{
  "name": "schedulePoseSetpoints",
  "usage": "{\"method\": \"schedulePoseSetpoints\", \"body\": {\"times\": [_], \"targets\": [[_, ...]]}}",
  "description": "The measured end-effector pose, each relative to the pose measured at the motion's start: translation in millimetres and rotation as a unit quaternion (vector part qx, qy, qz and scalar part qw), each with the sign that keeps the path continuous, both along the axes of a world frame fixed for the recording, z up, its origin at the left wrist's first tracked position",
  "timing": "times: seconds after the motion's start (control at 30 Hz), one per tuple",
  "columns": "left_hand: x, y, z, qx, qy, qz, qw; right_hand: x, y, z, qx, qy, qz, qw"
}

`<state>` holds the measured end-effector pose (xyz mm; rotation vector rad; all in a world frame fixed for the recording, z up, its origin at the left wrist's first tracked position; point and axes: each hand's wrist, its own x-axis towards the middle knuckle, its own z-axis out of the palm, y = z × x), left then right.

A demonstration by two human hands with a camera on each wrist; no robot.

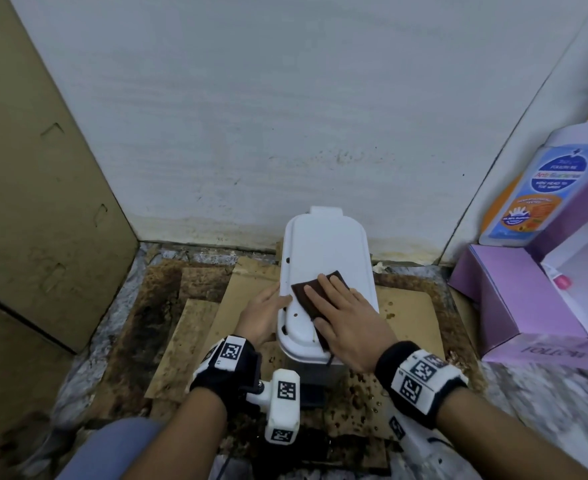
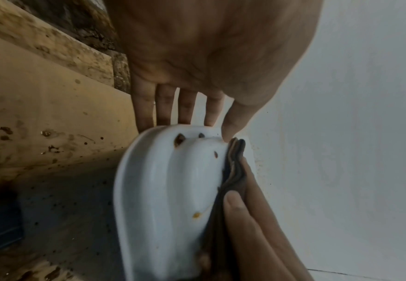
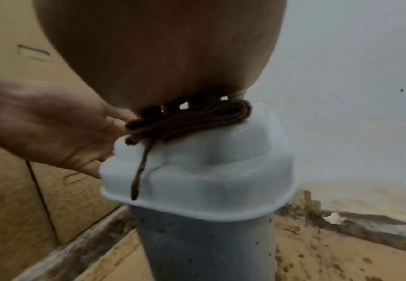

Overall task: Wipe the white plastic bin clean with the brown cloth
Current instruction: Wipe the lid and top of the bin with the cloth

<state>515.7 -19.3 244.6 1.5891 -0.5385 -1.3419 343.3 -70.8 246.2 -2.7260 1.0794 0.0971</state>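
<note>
**Both hands on the bin lid, cloth flat under the right palm**

Nearest the camera, both wrists wear black bands carrying white blocks printed with black-and-white square code markers.

The right hand lies palm down on the brown cloth, its fingers straight and slightly spread, pressing the folded cloth onto the near right part of the lid. A loose thread of the cloth hangs over the lid's near edge (plain in the right wrist view).

The left hand braces the left side of the white plastic bin; its fingers are straight and close together against the lid's rim, and the thumb tip rests on the lid just beside the cloth. Brown spots show on the lid near the thumb.

The bin stands upright on stained cardboard sheets on the floor, its far end touching the white wall.

On the right sits a purple box with a partly legible "FOLLOW" on its near side. Beyond it stands a bottle whose label reads "FOLLOW ME", "Anti Bacterial" and a blurred line about head-to-toe wash. On the left is a tall cardboard panel.
</note>
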Motion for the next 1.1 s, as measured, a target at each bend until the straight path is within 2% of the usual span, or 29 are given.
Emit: {"method": "schedulePoseSetpoints", "body": {"times": [0.2,0.47,0.8,0.97,1.1], "targets": [[-0.7,15.2,-2.8,0.010,-0.013,-0.015,1.000,15.8,-21.1,-10.3,-0.011,0.011,-0.028,0.999],[-1.9,20.6,-2.2,0.000,0.020,-0.014,1.000,18.6,27.8,-18.8,-0.017,-0.019,-0.007,1.000],[-7.1,21.7,1.7,0.020,0.011,-0.018,1.000,17.2,-12.4,-17.9,-0.009,-0.011,-0.078,0.997],[-4.1,22.7,-2.4,0.017,0.006,-0.013,1.000,7.5,27.5,-16.5,0.001,-0.036,-0.063,0.997],[-1.9,24.3,-3.8,0.015,0.027,-0.006,0.999,25.7,53.3,-19.1,-0.008,-0.036,-0.055,0.998]]}}
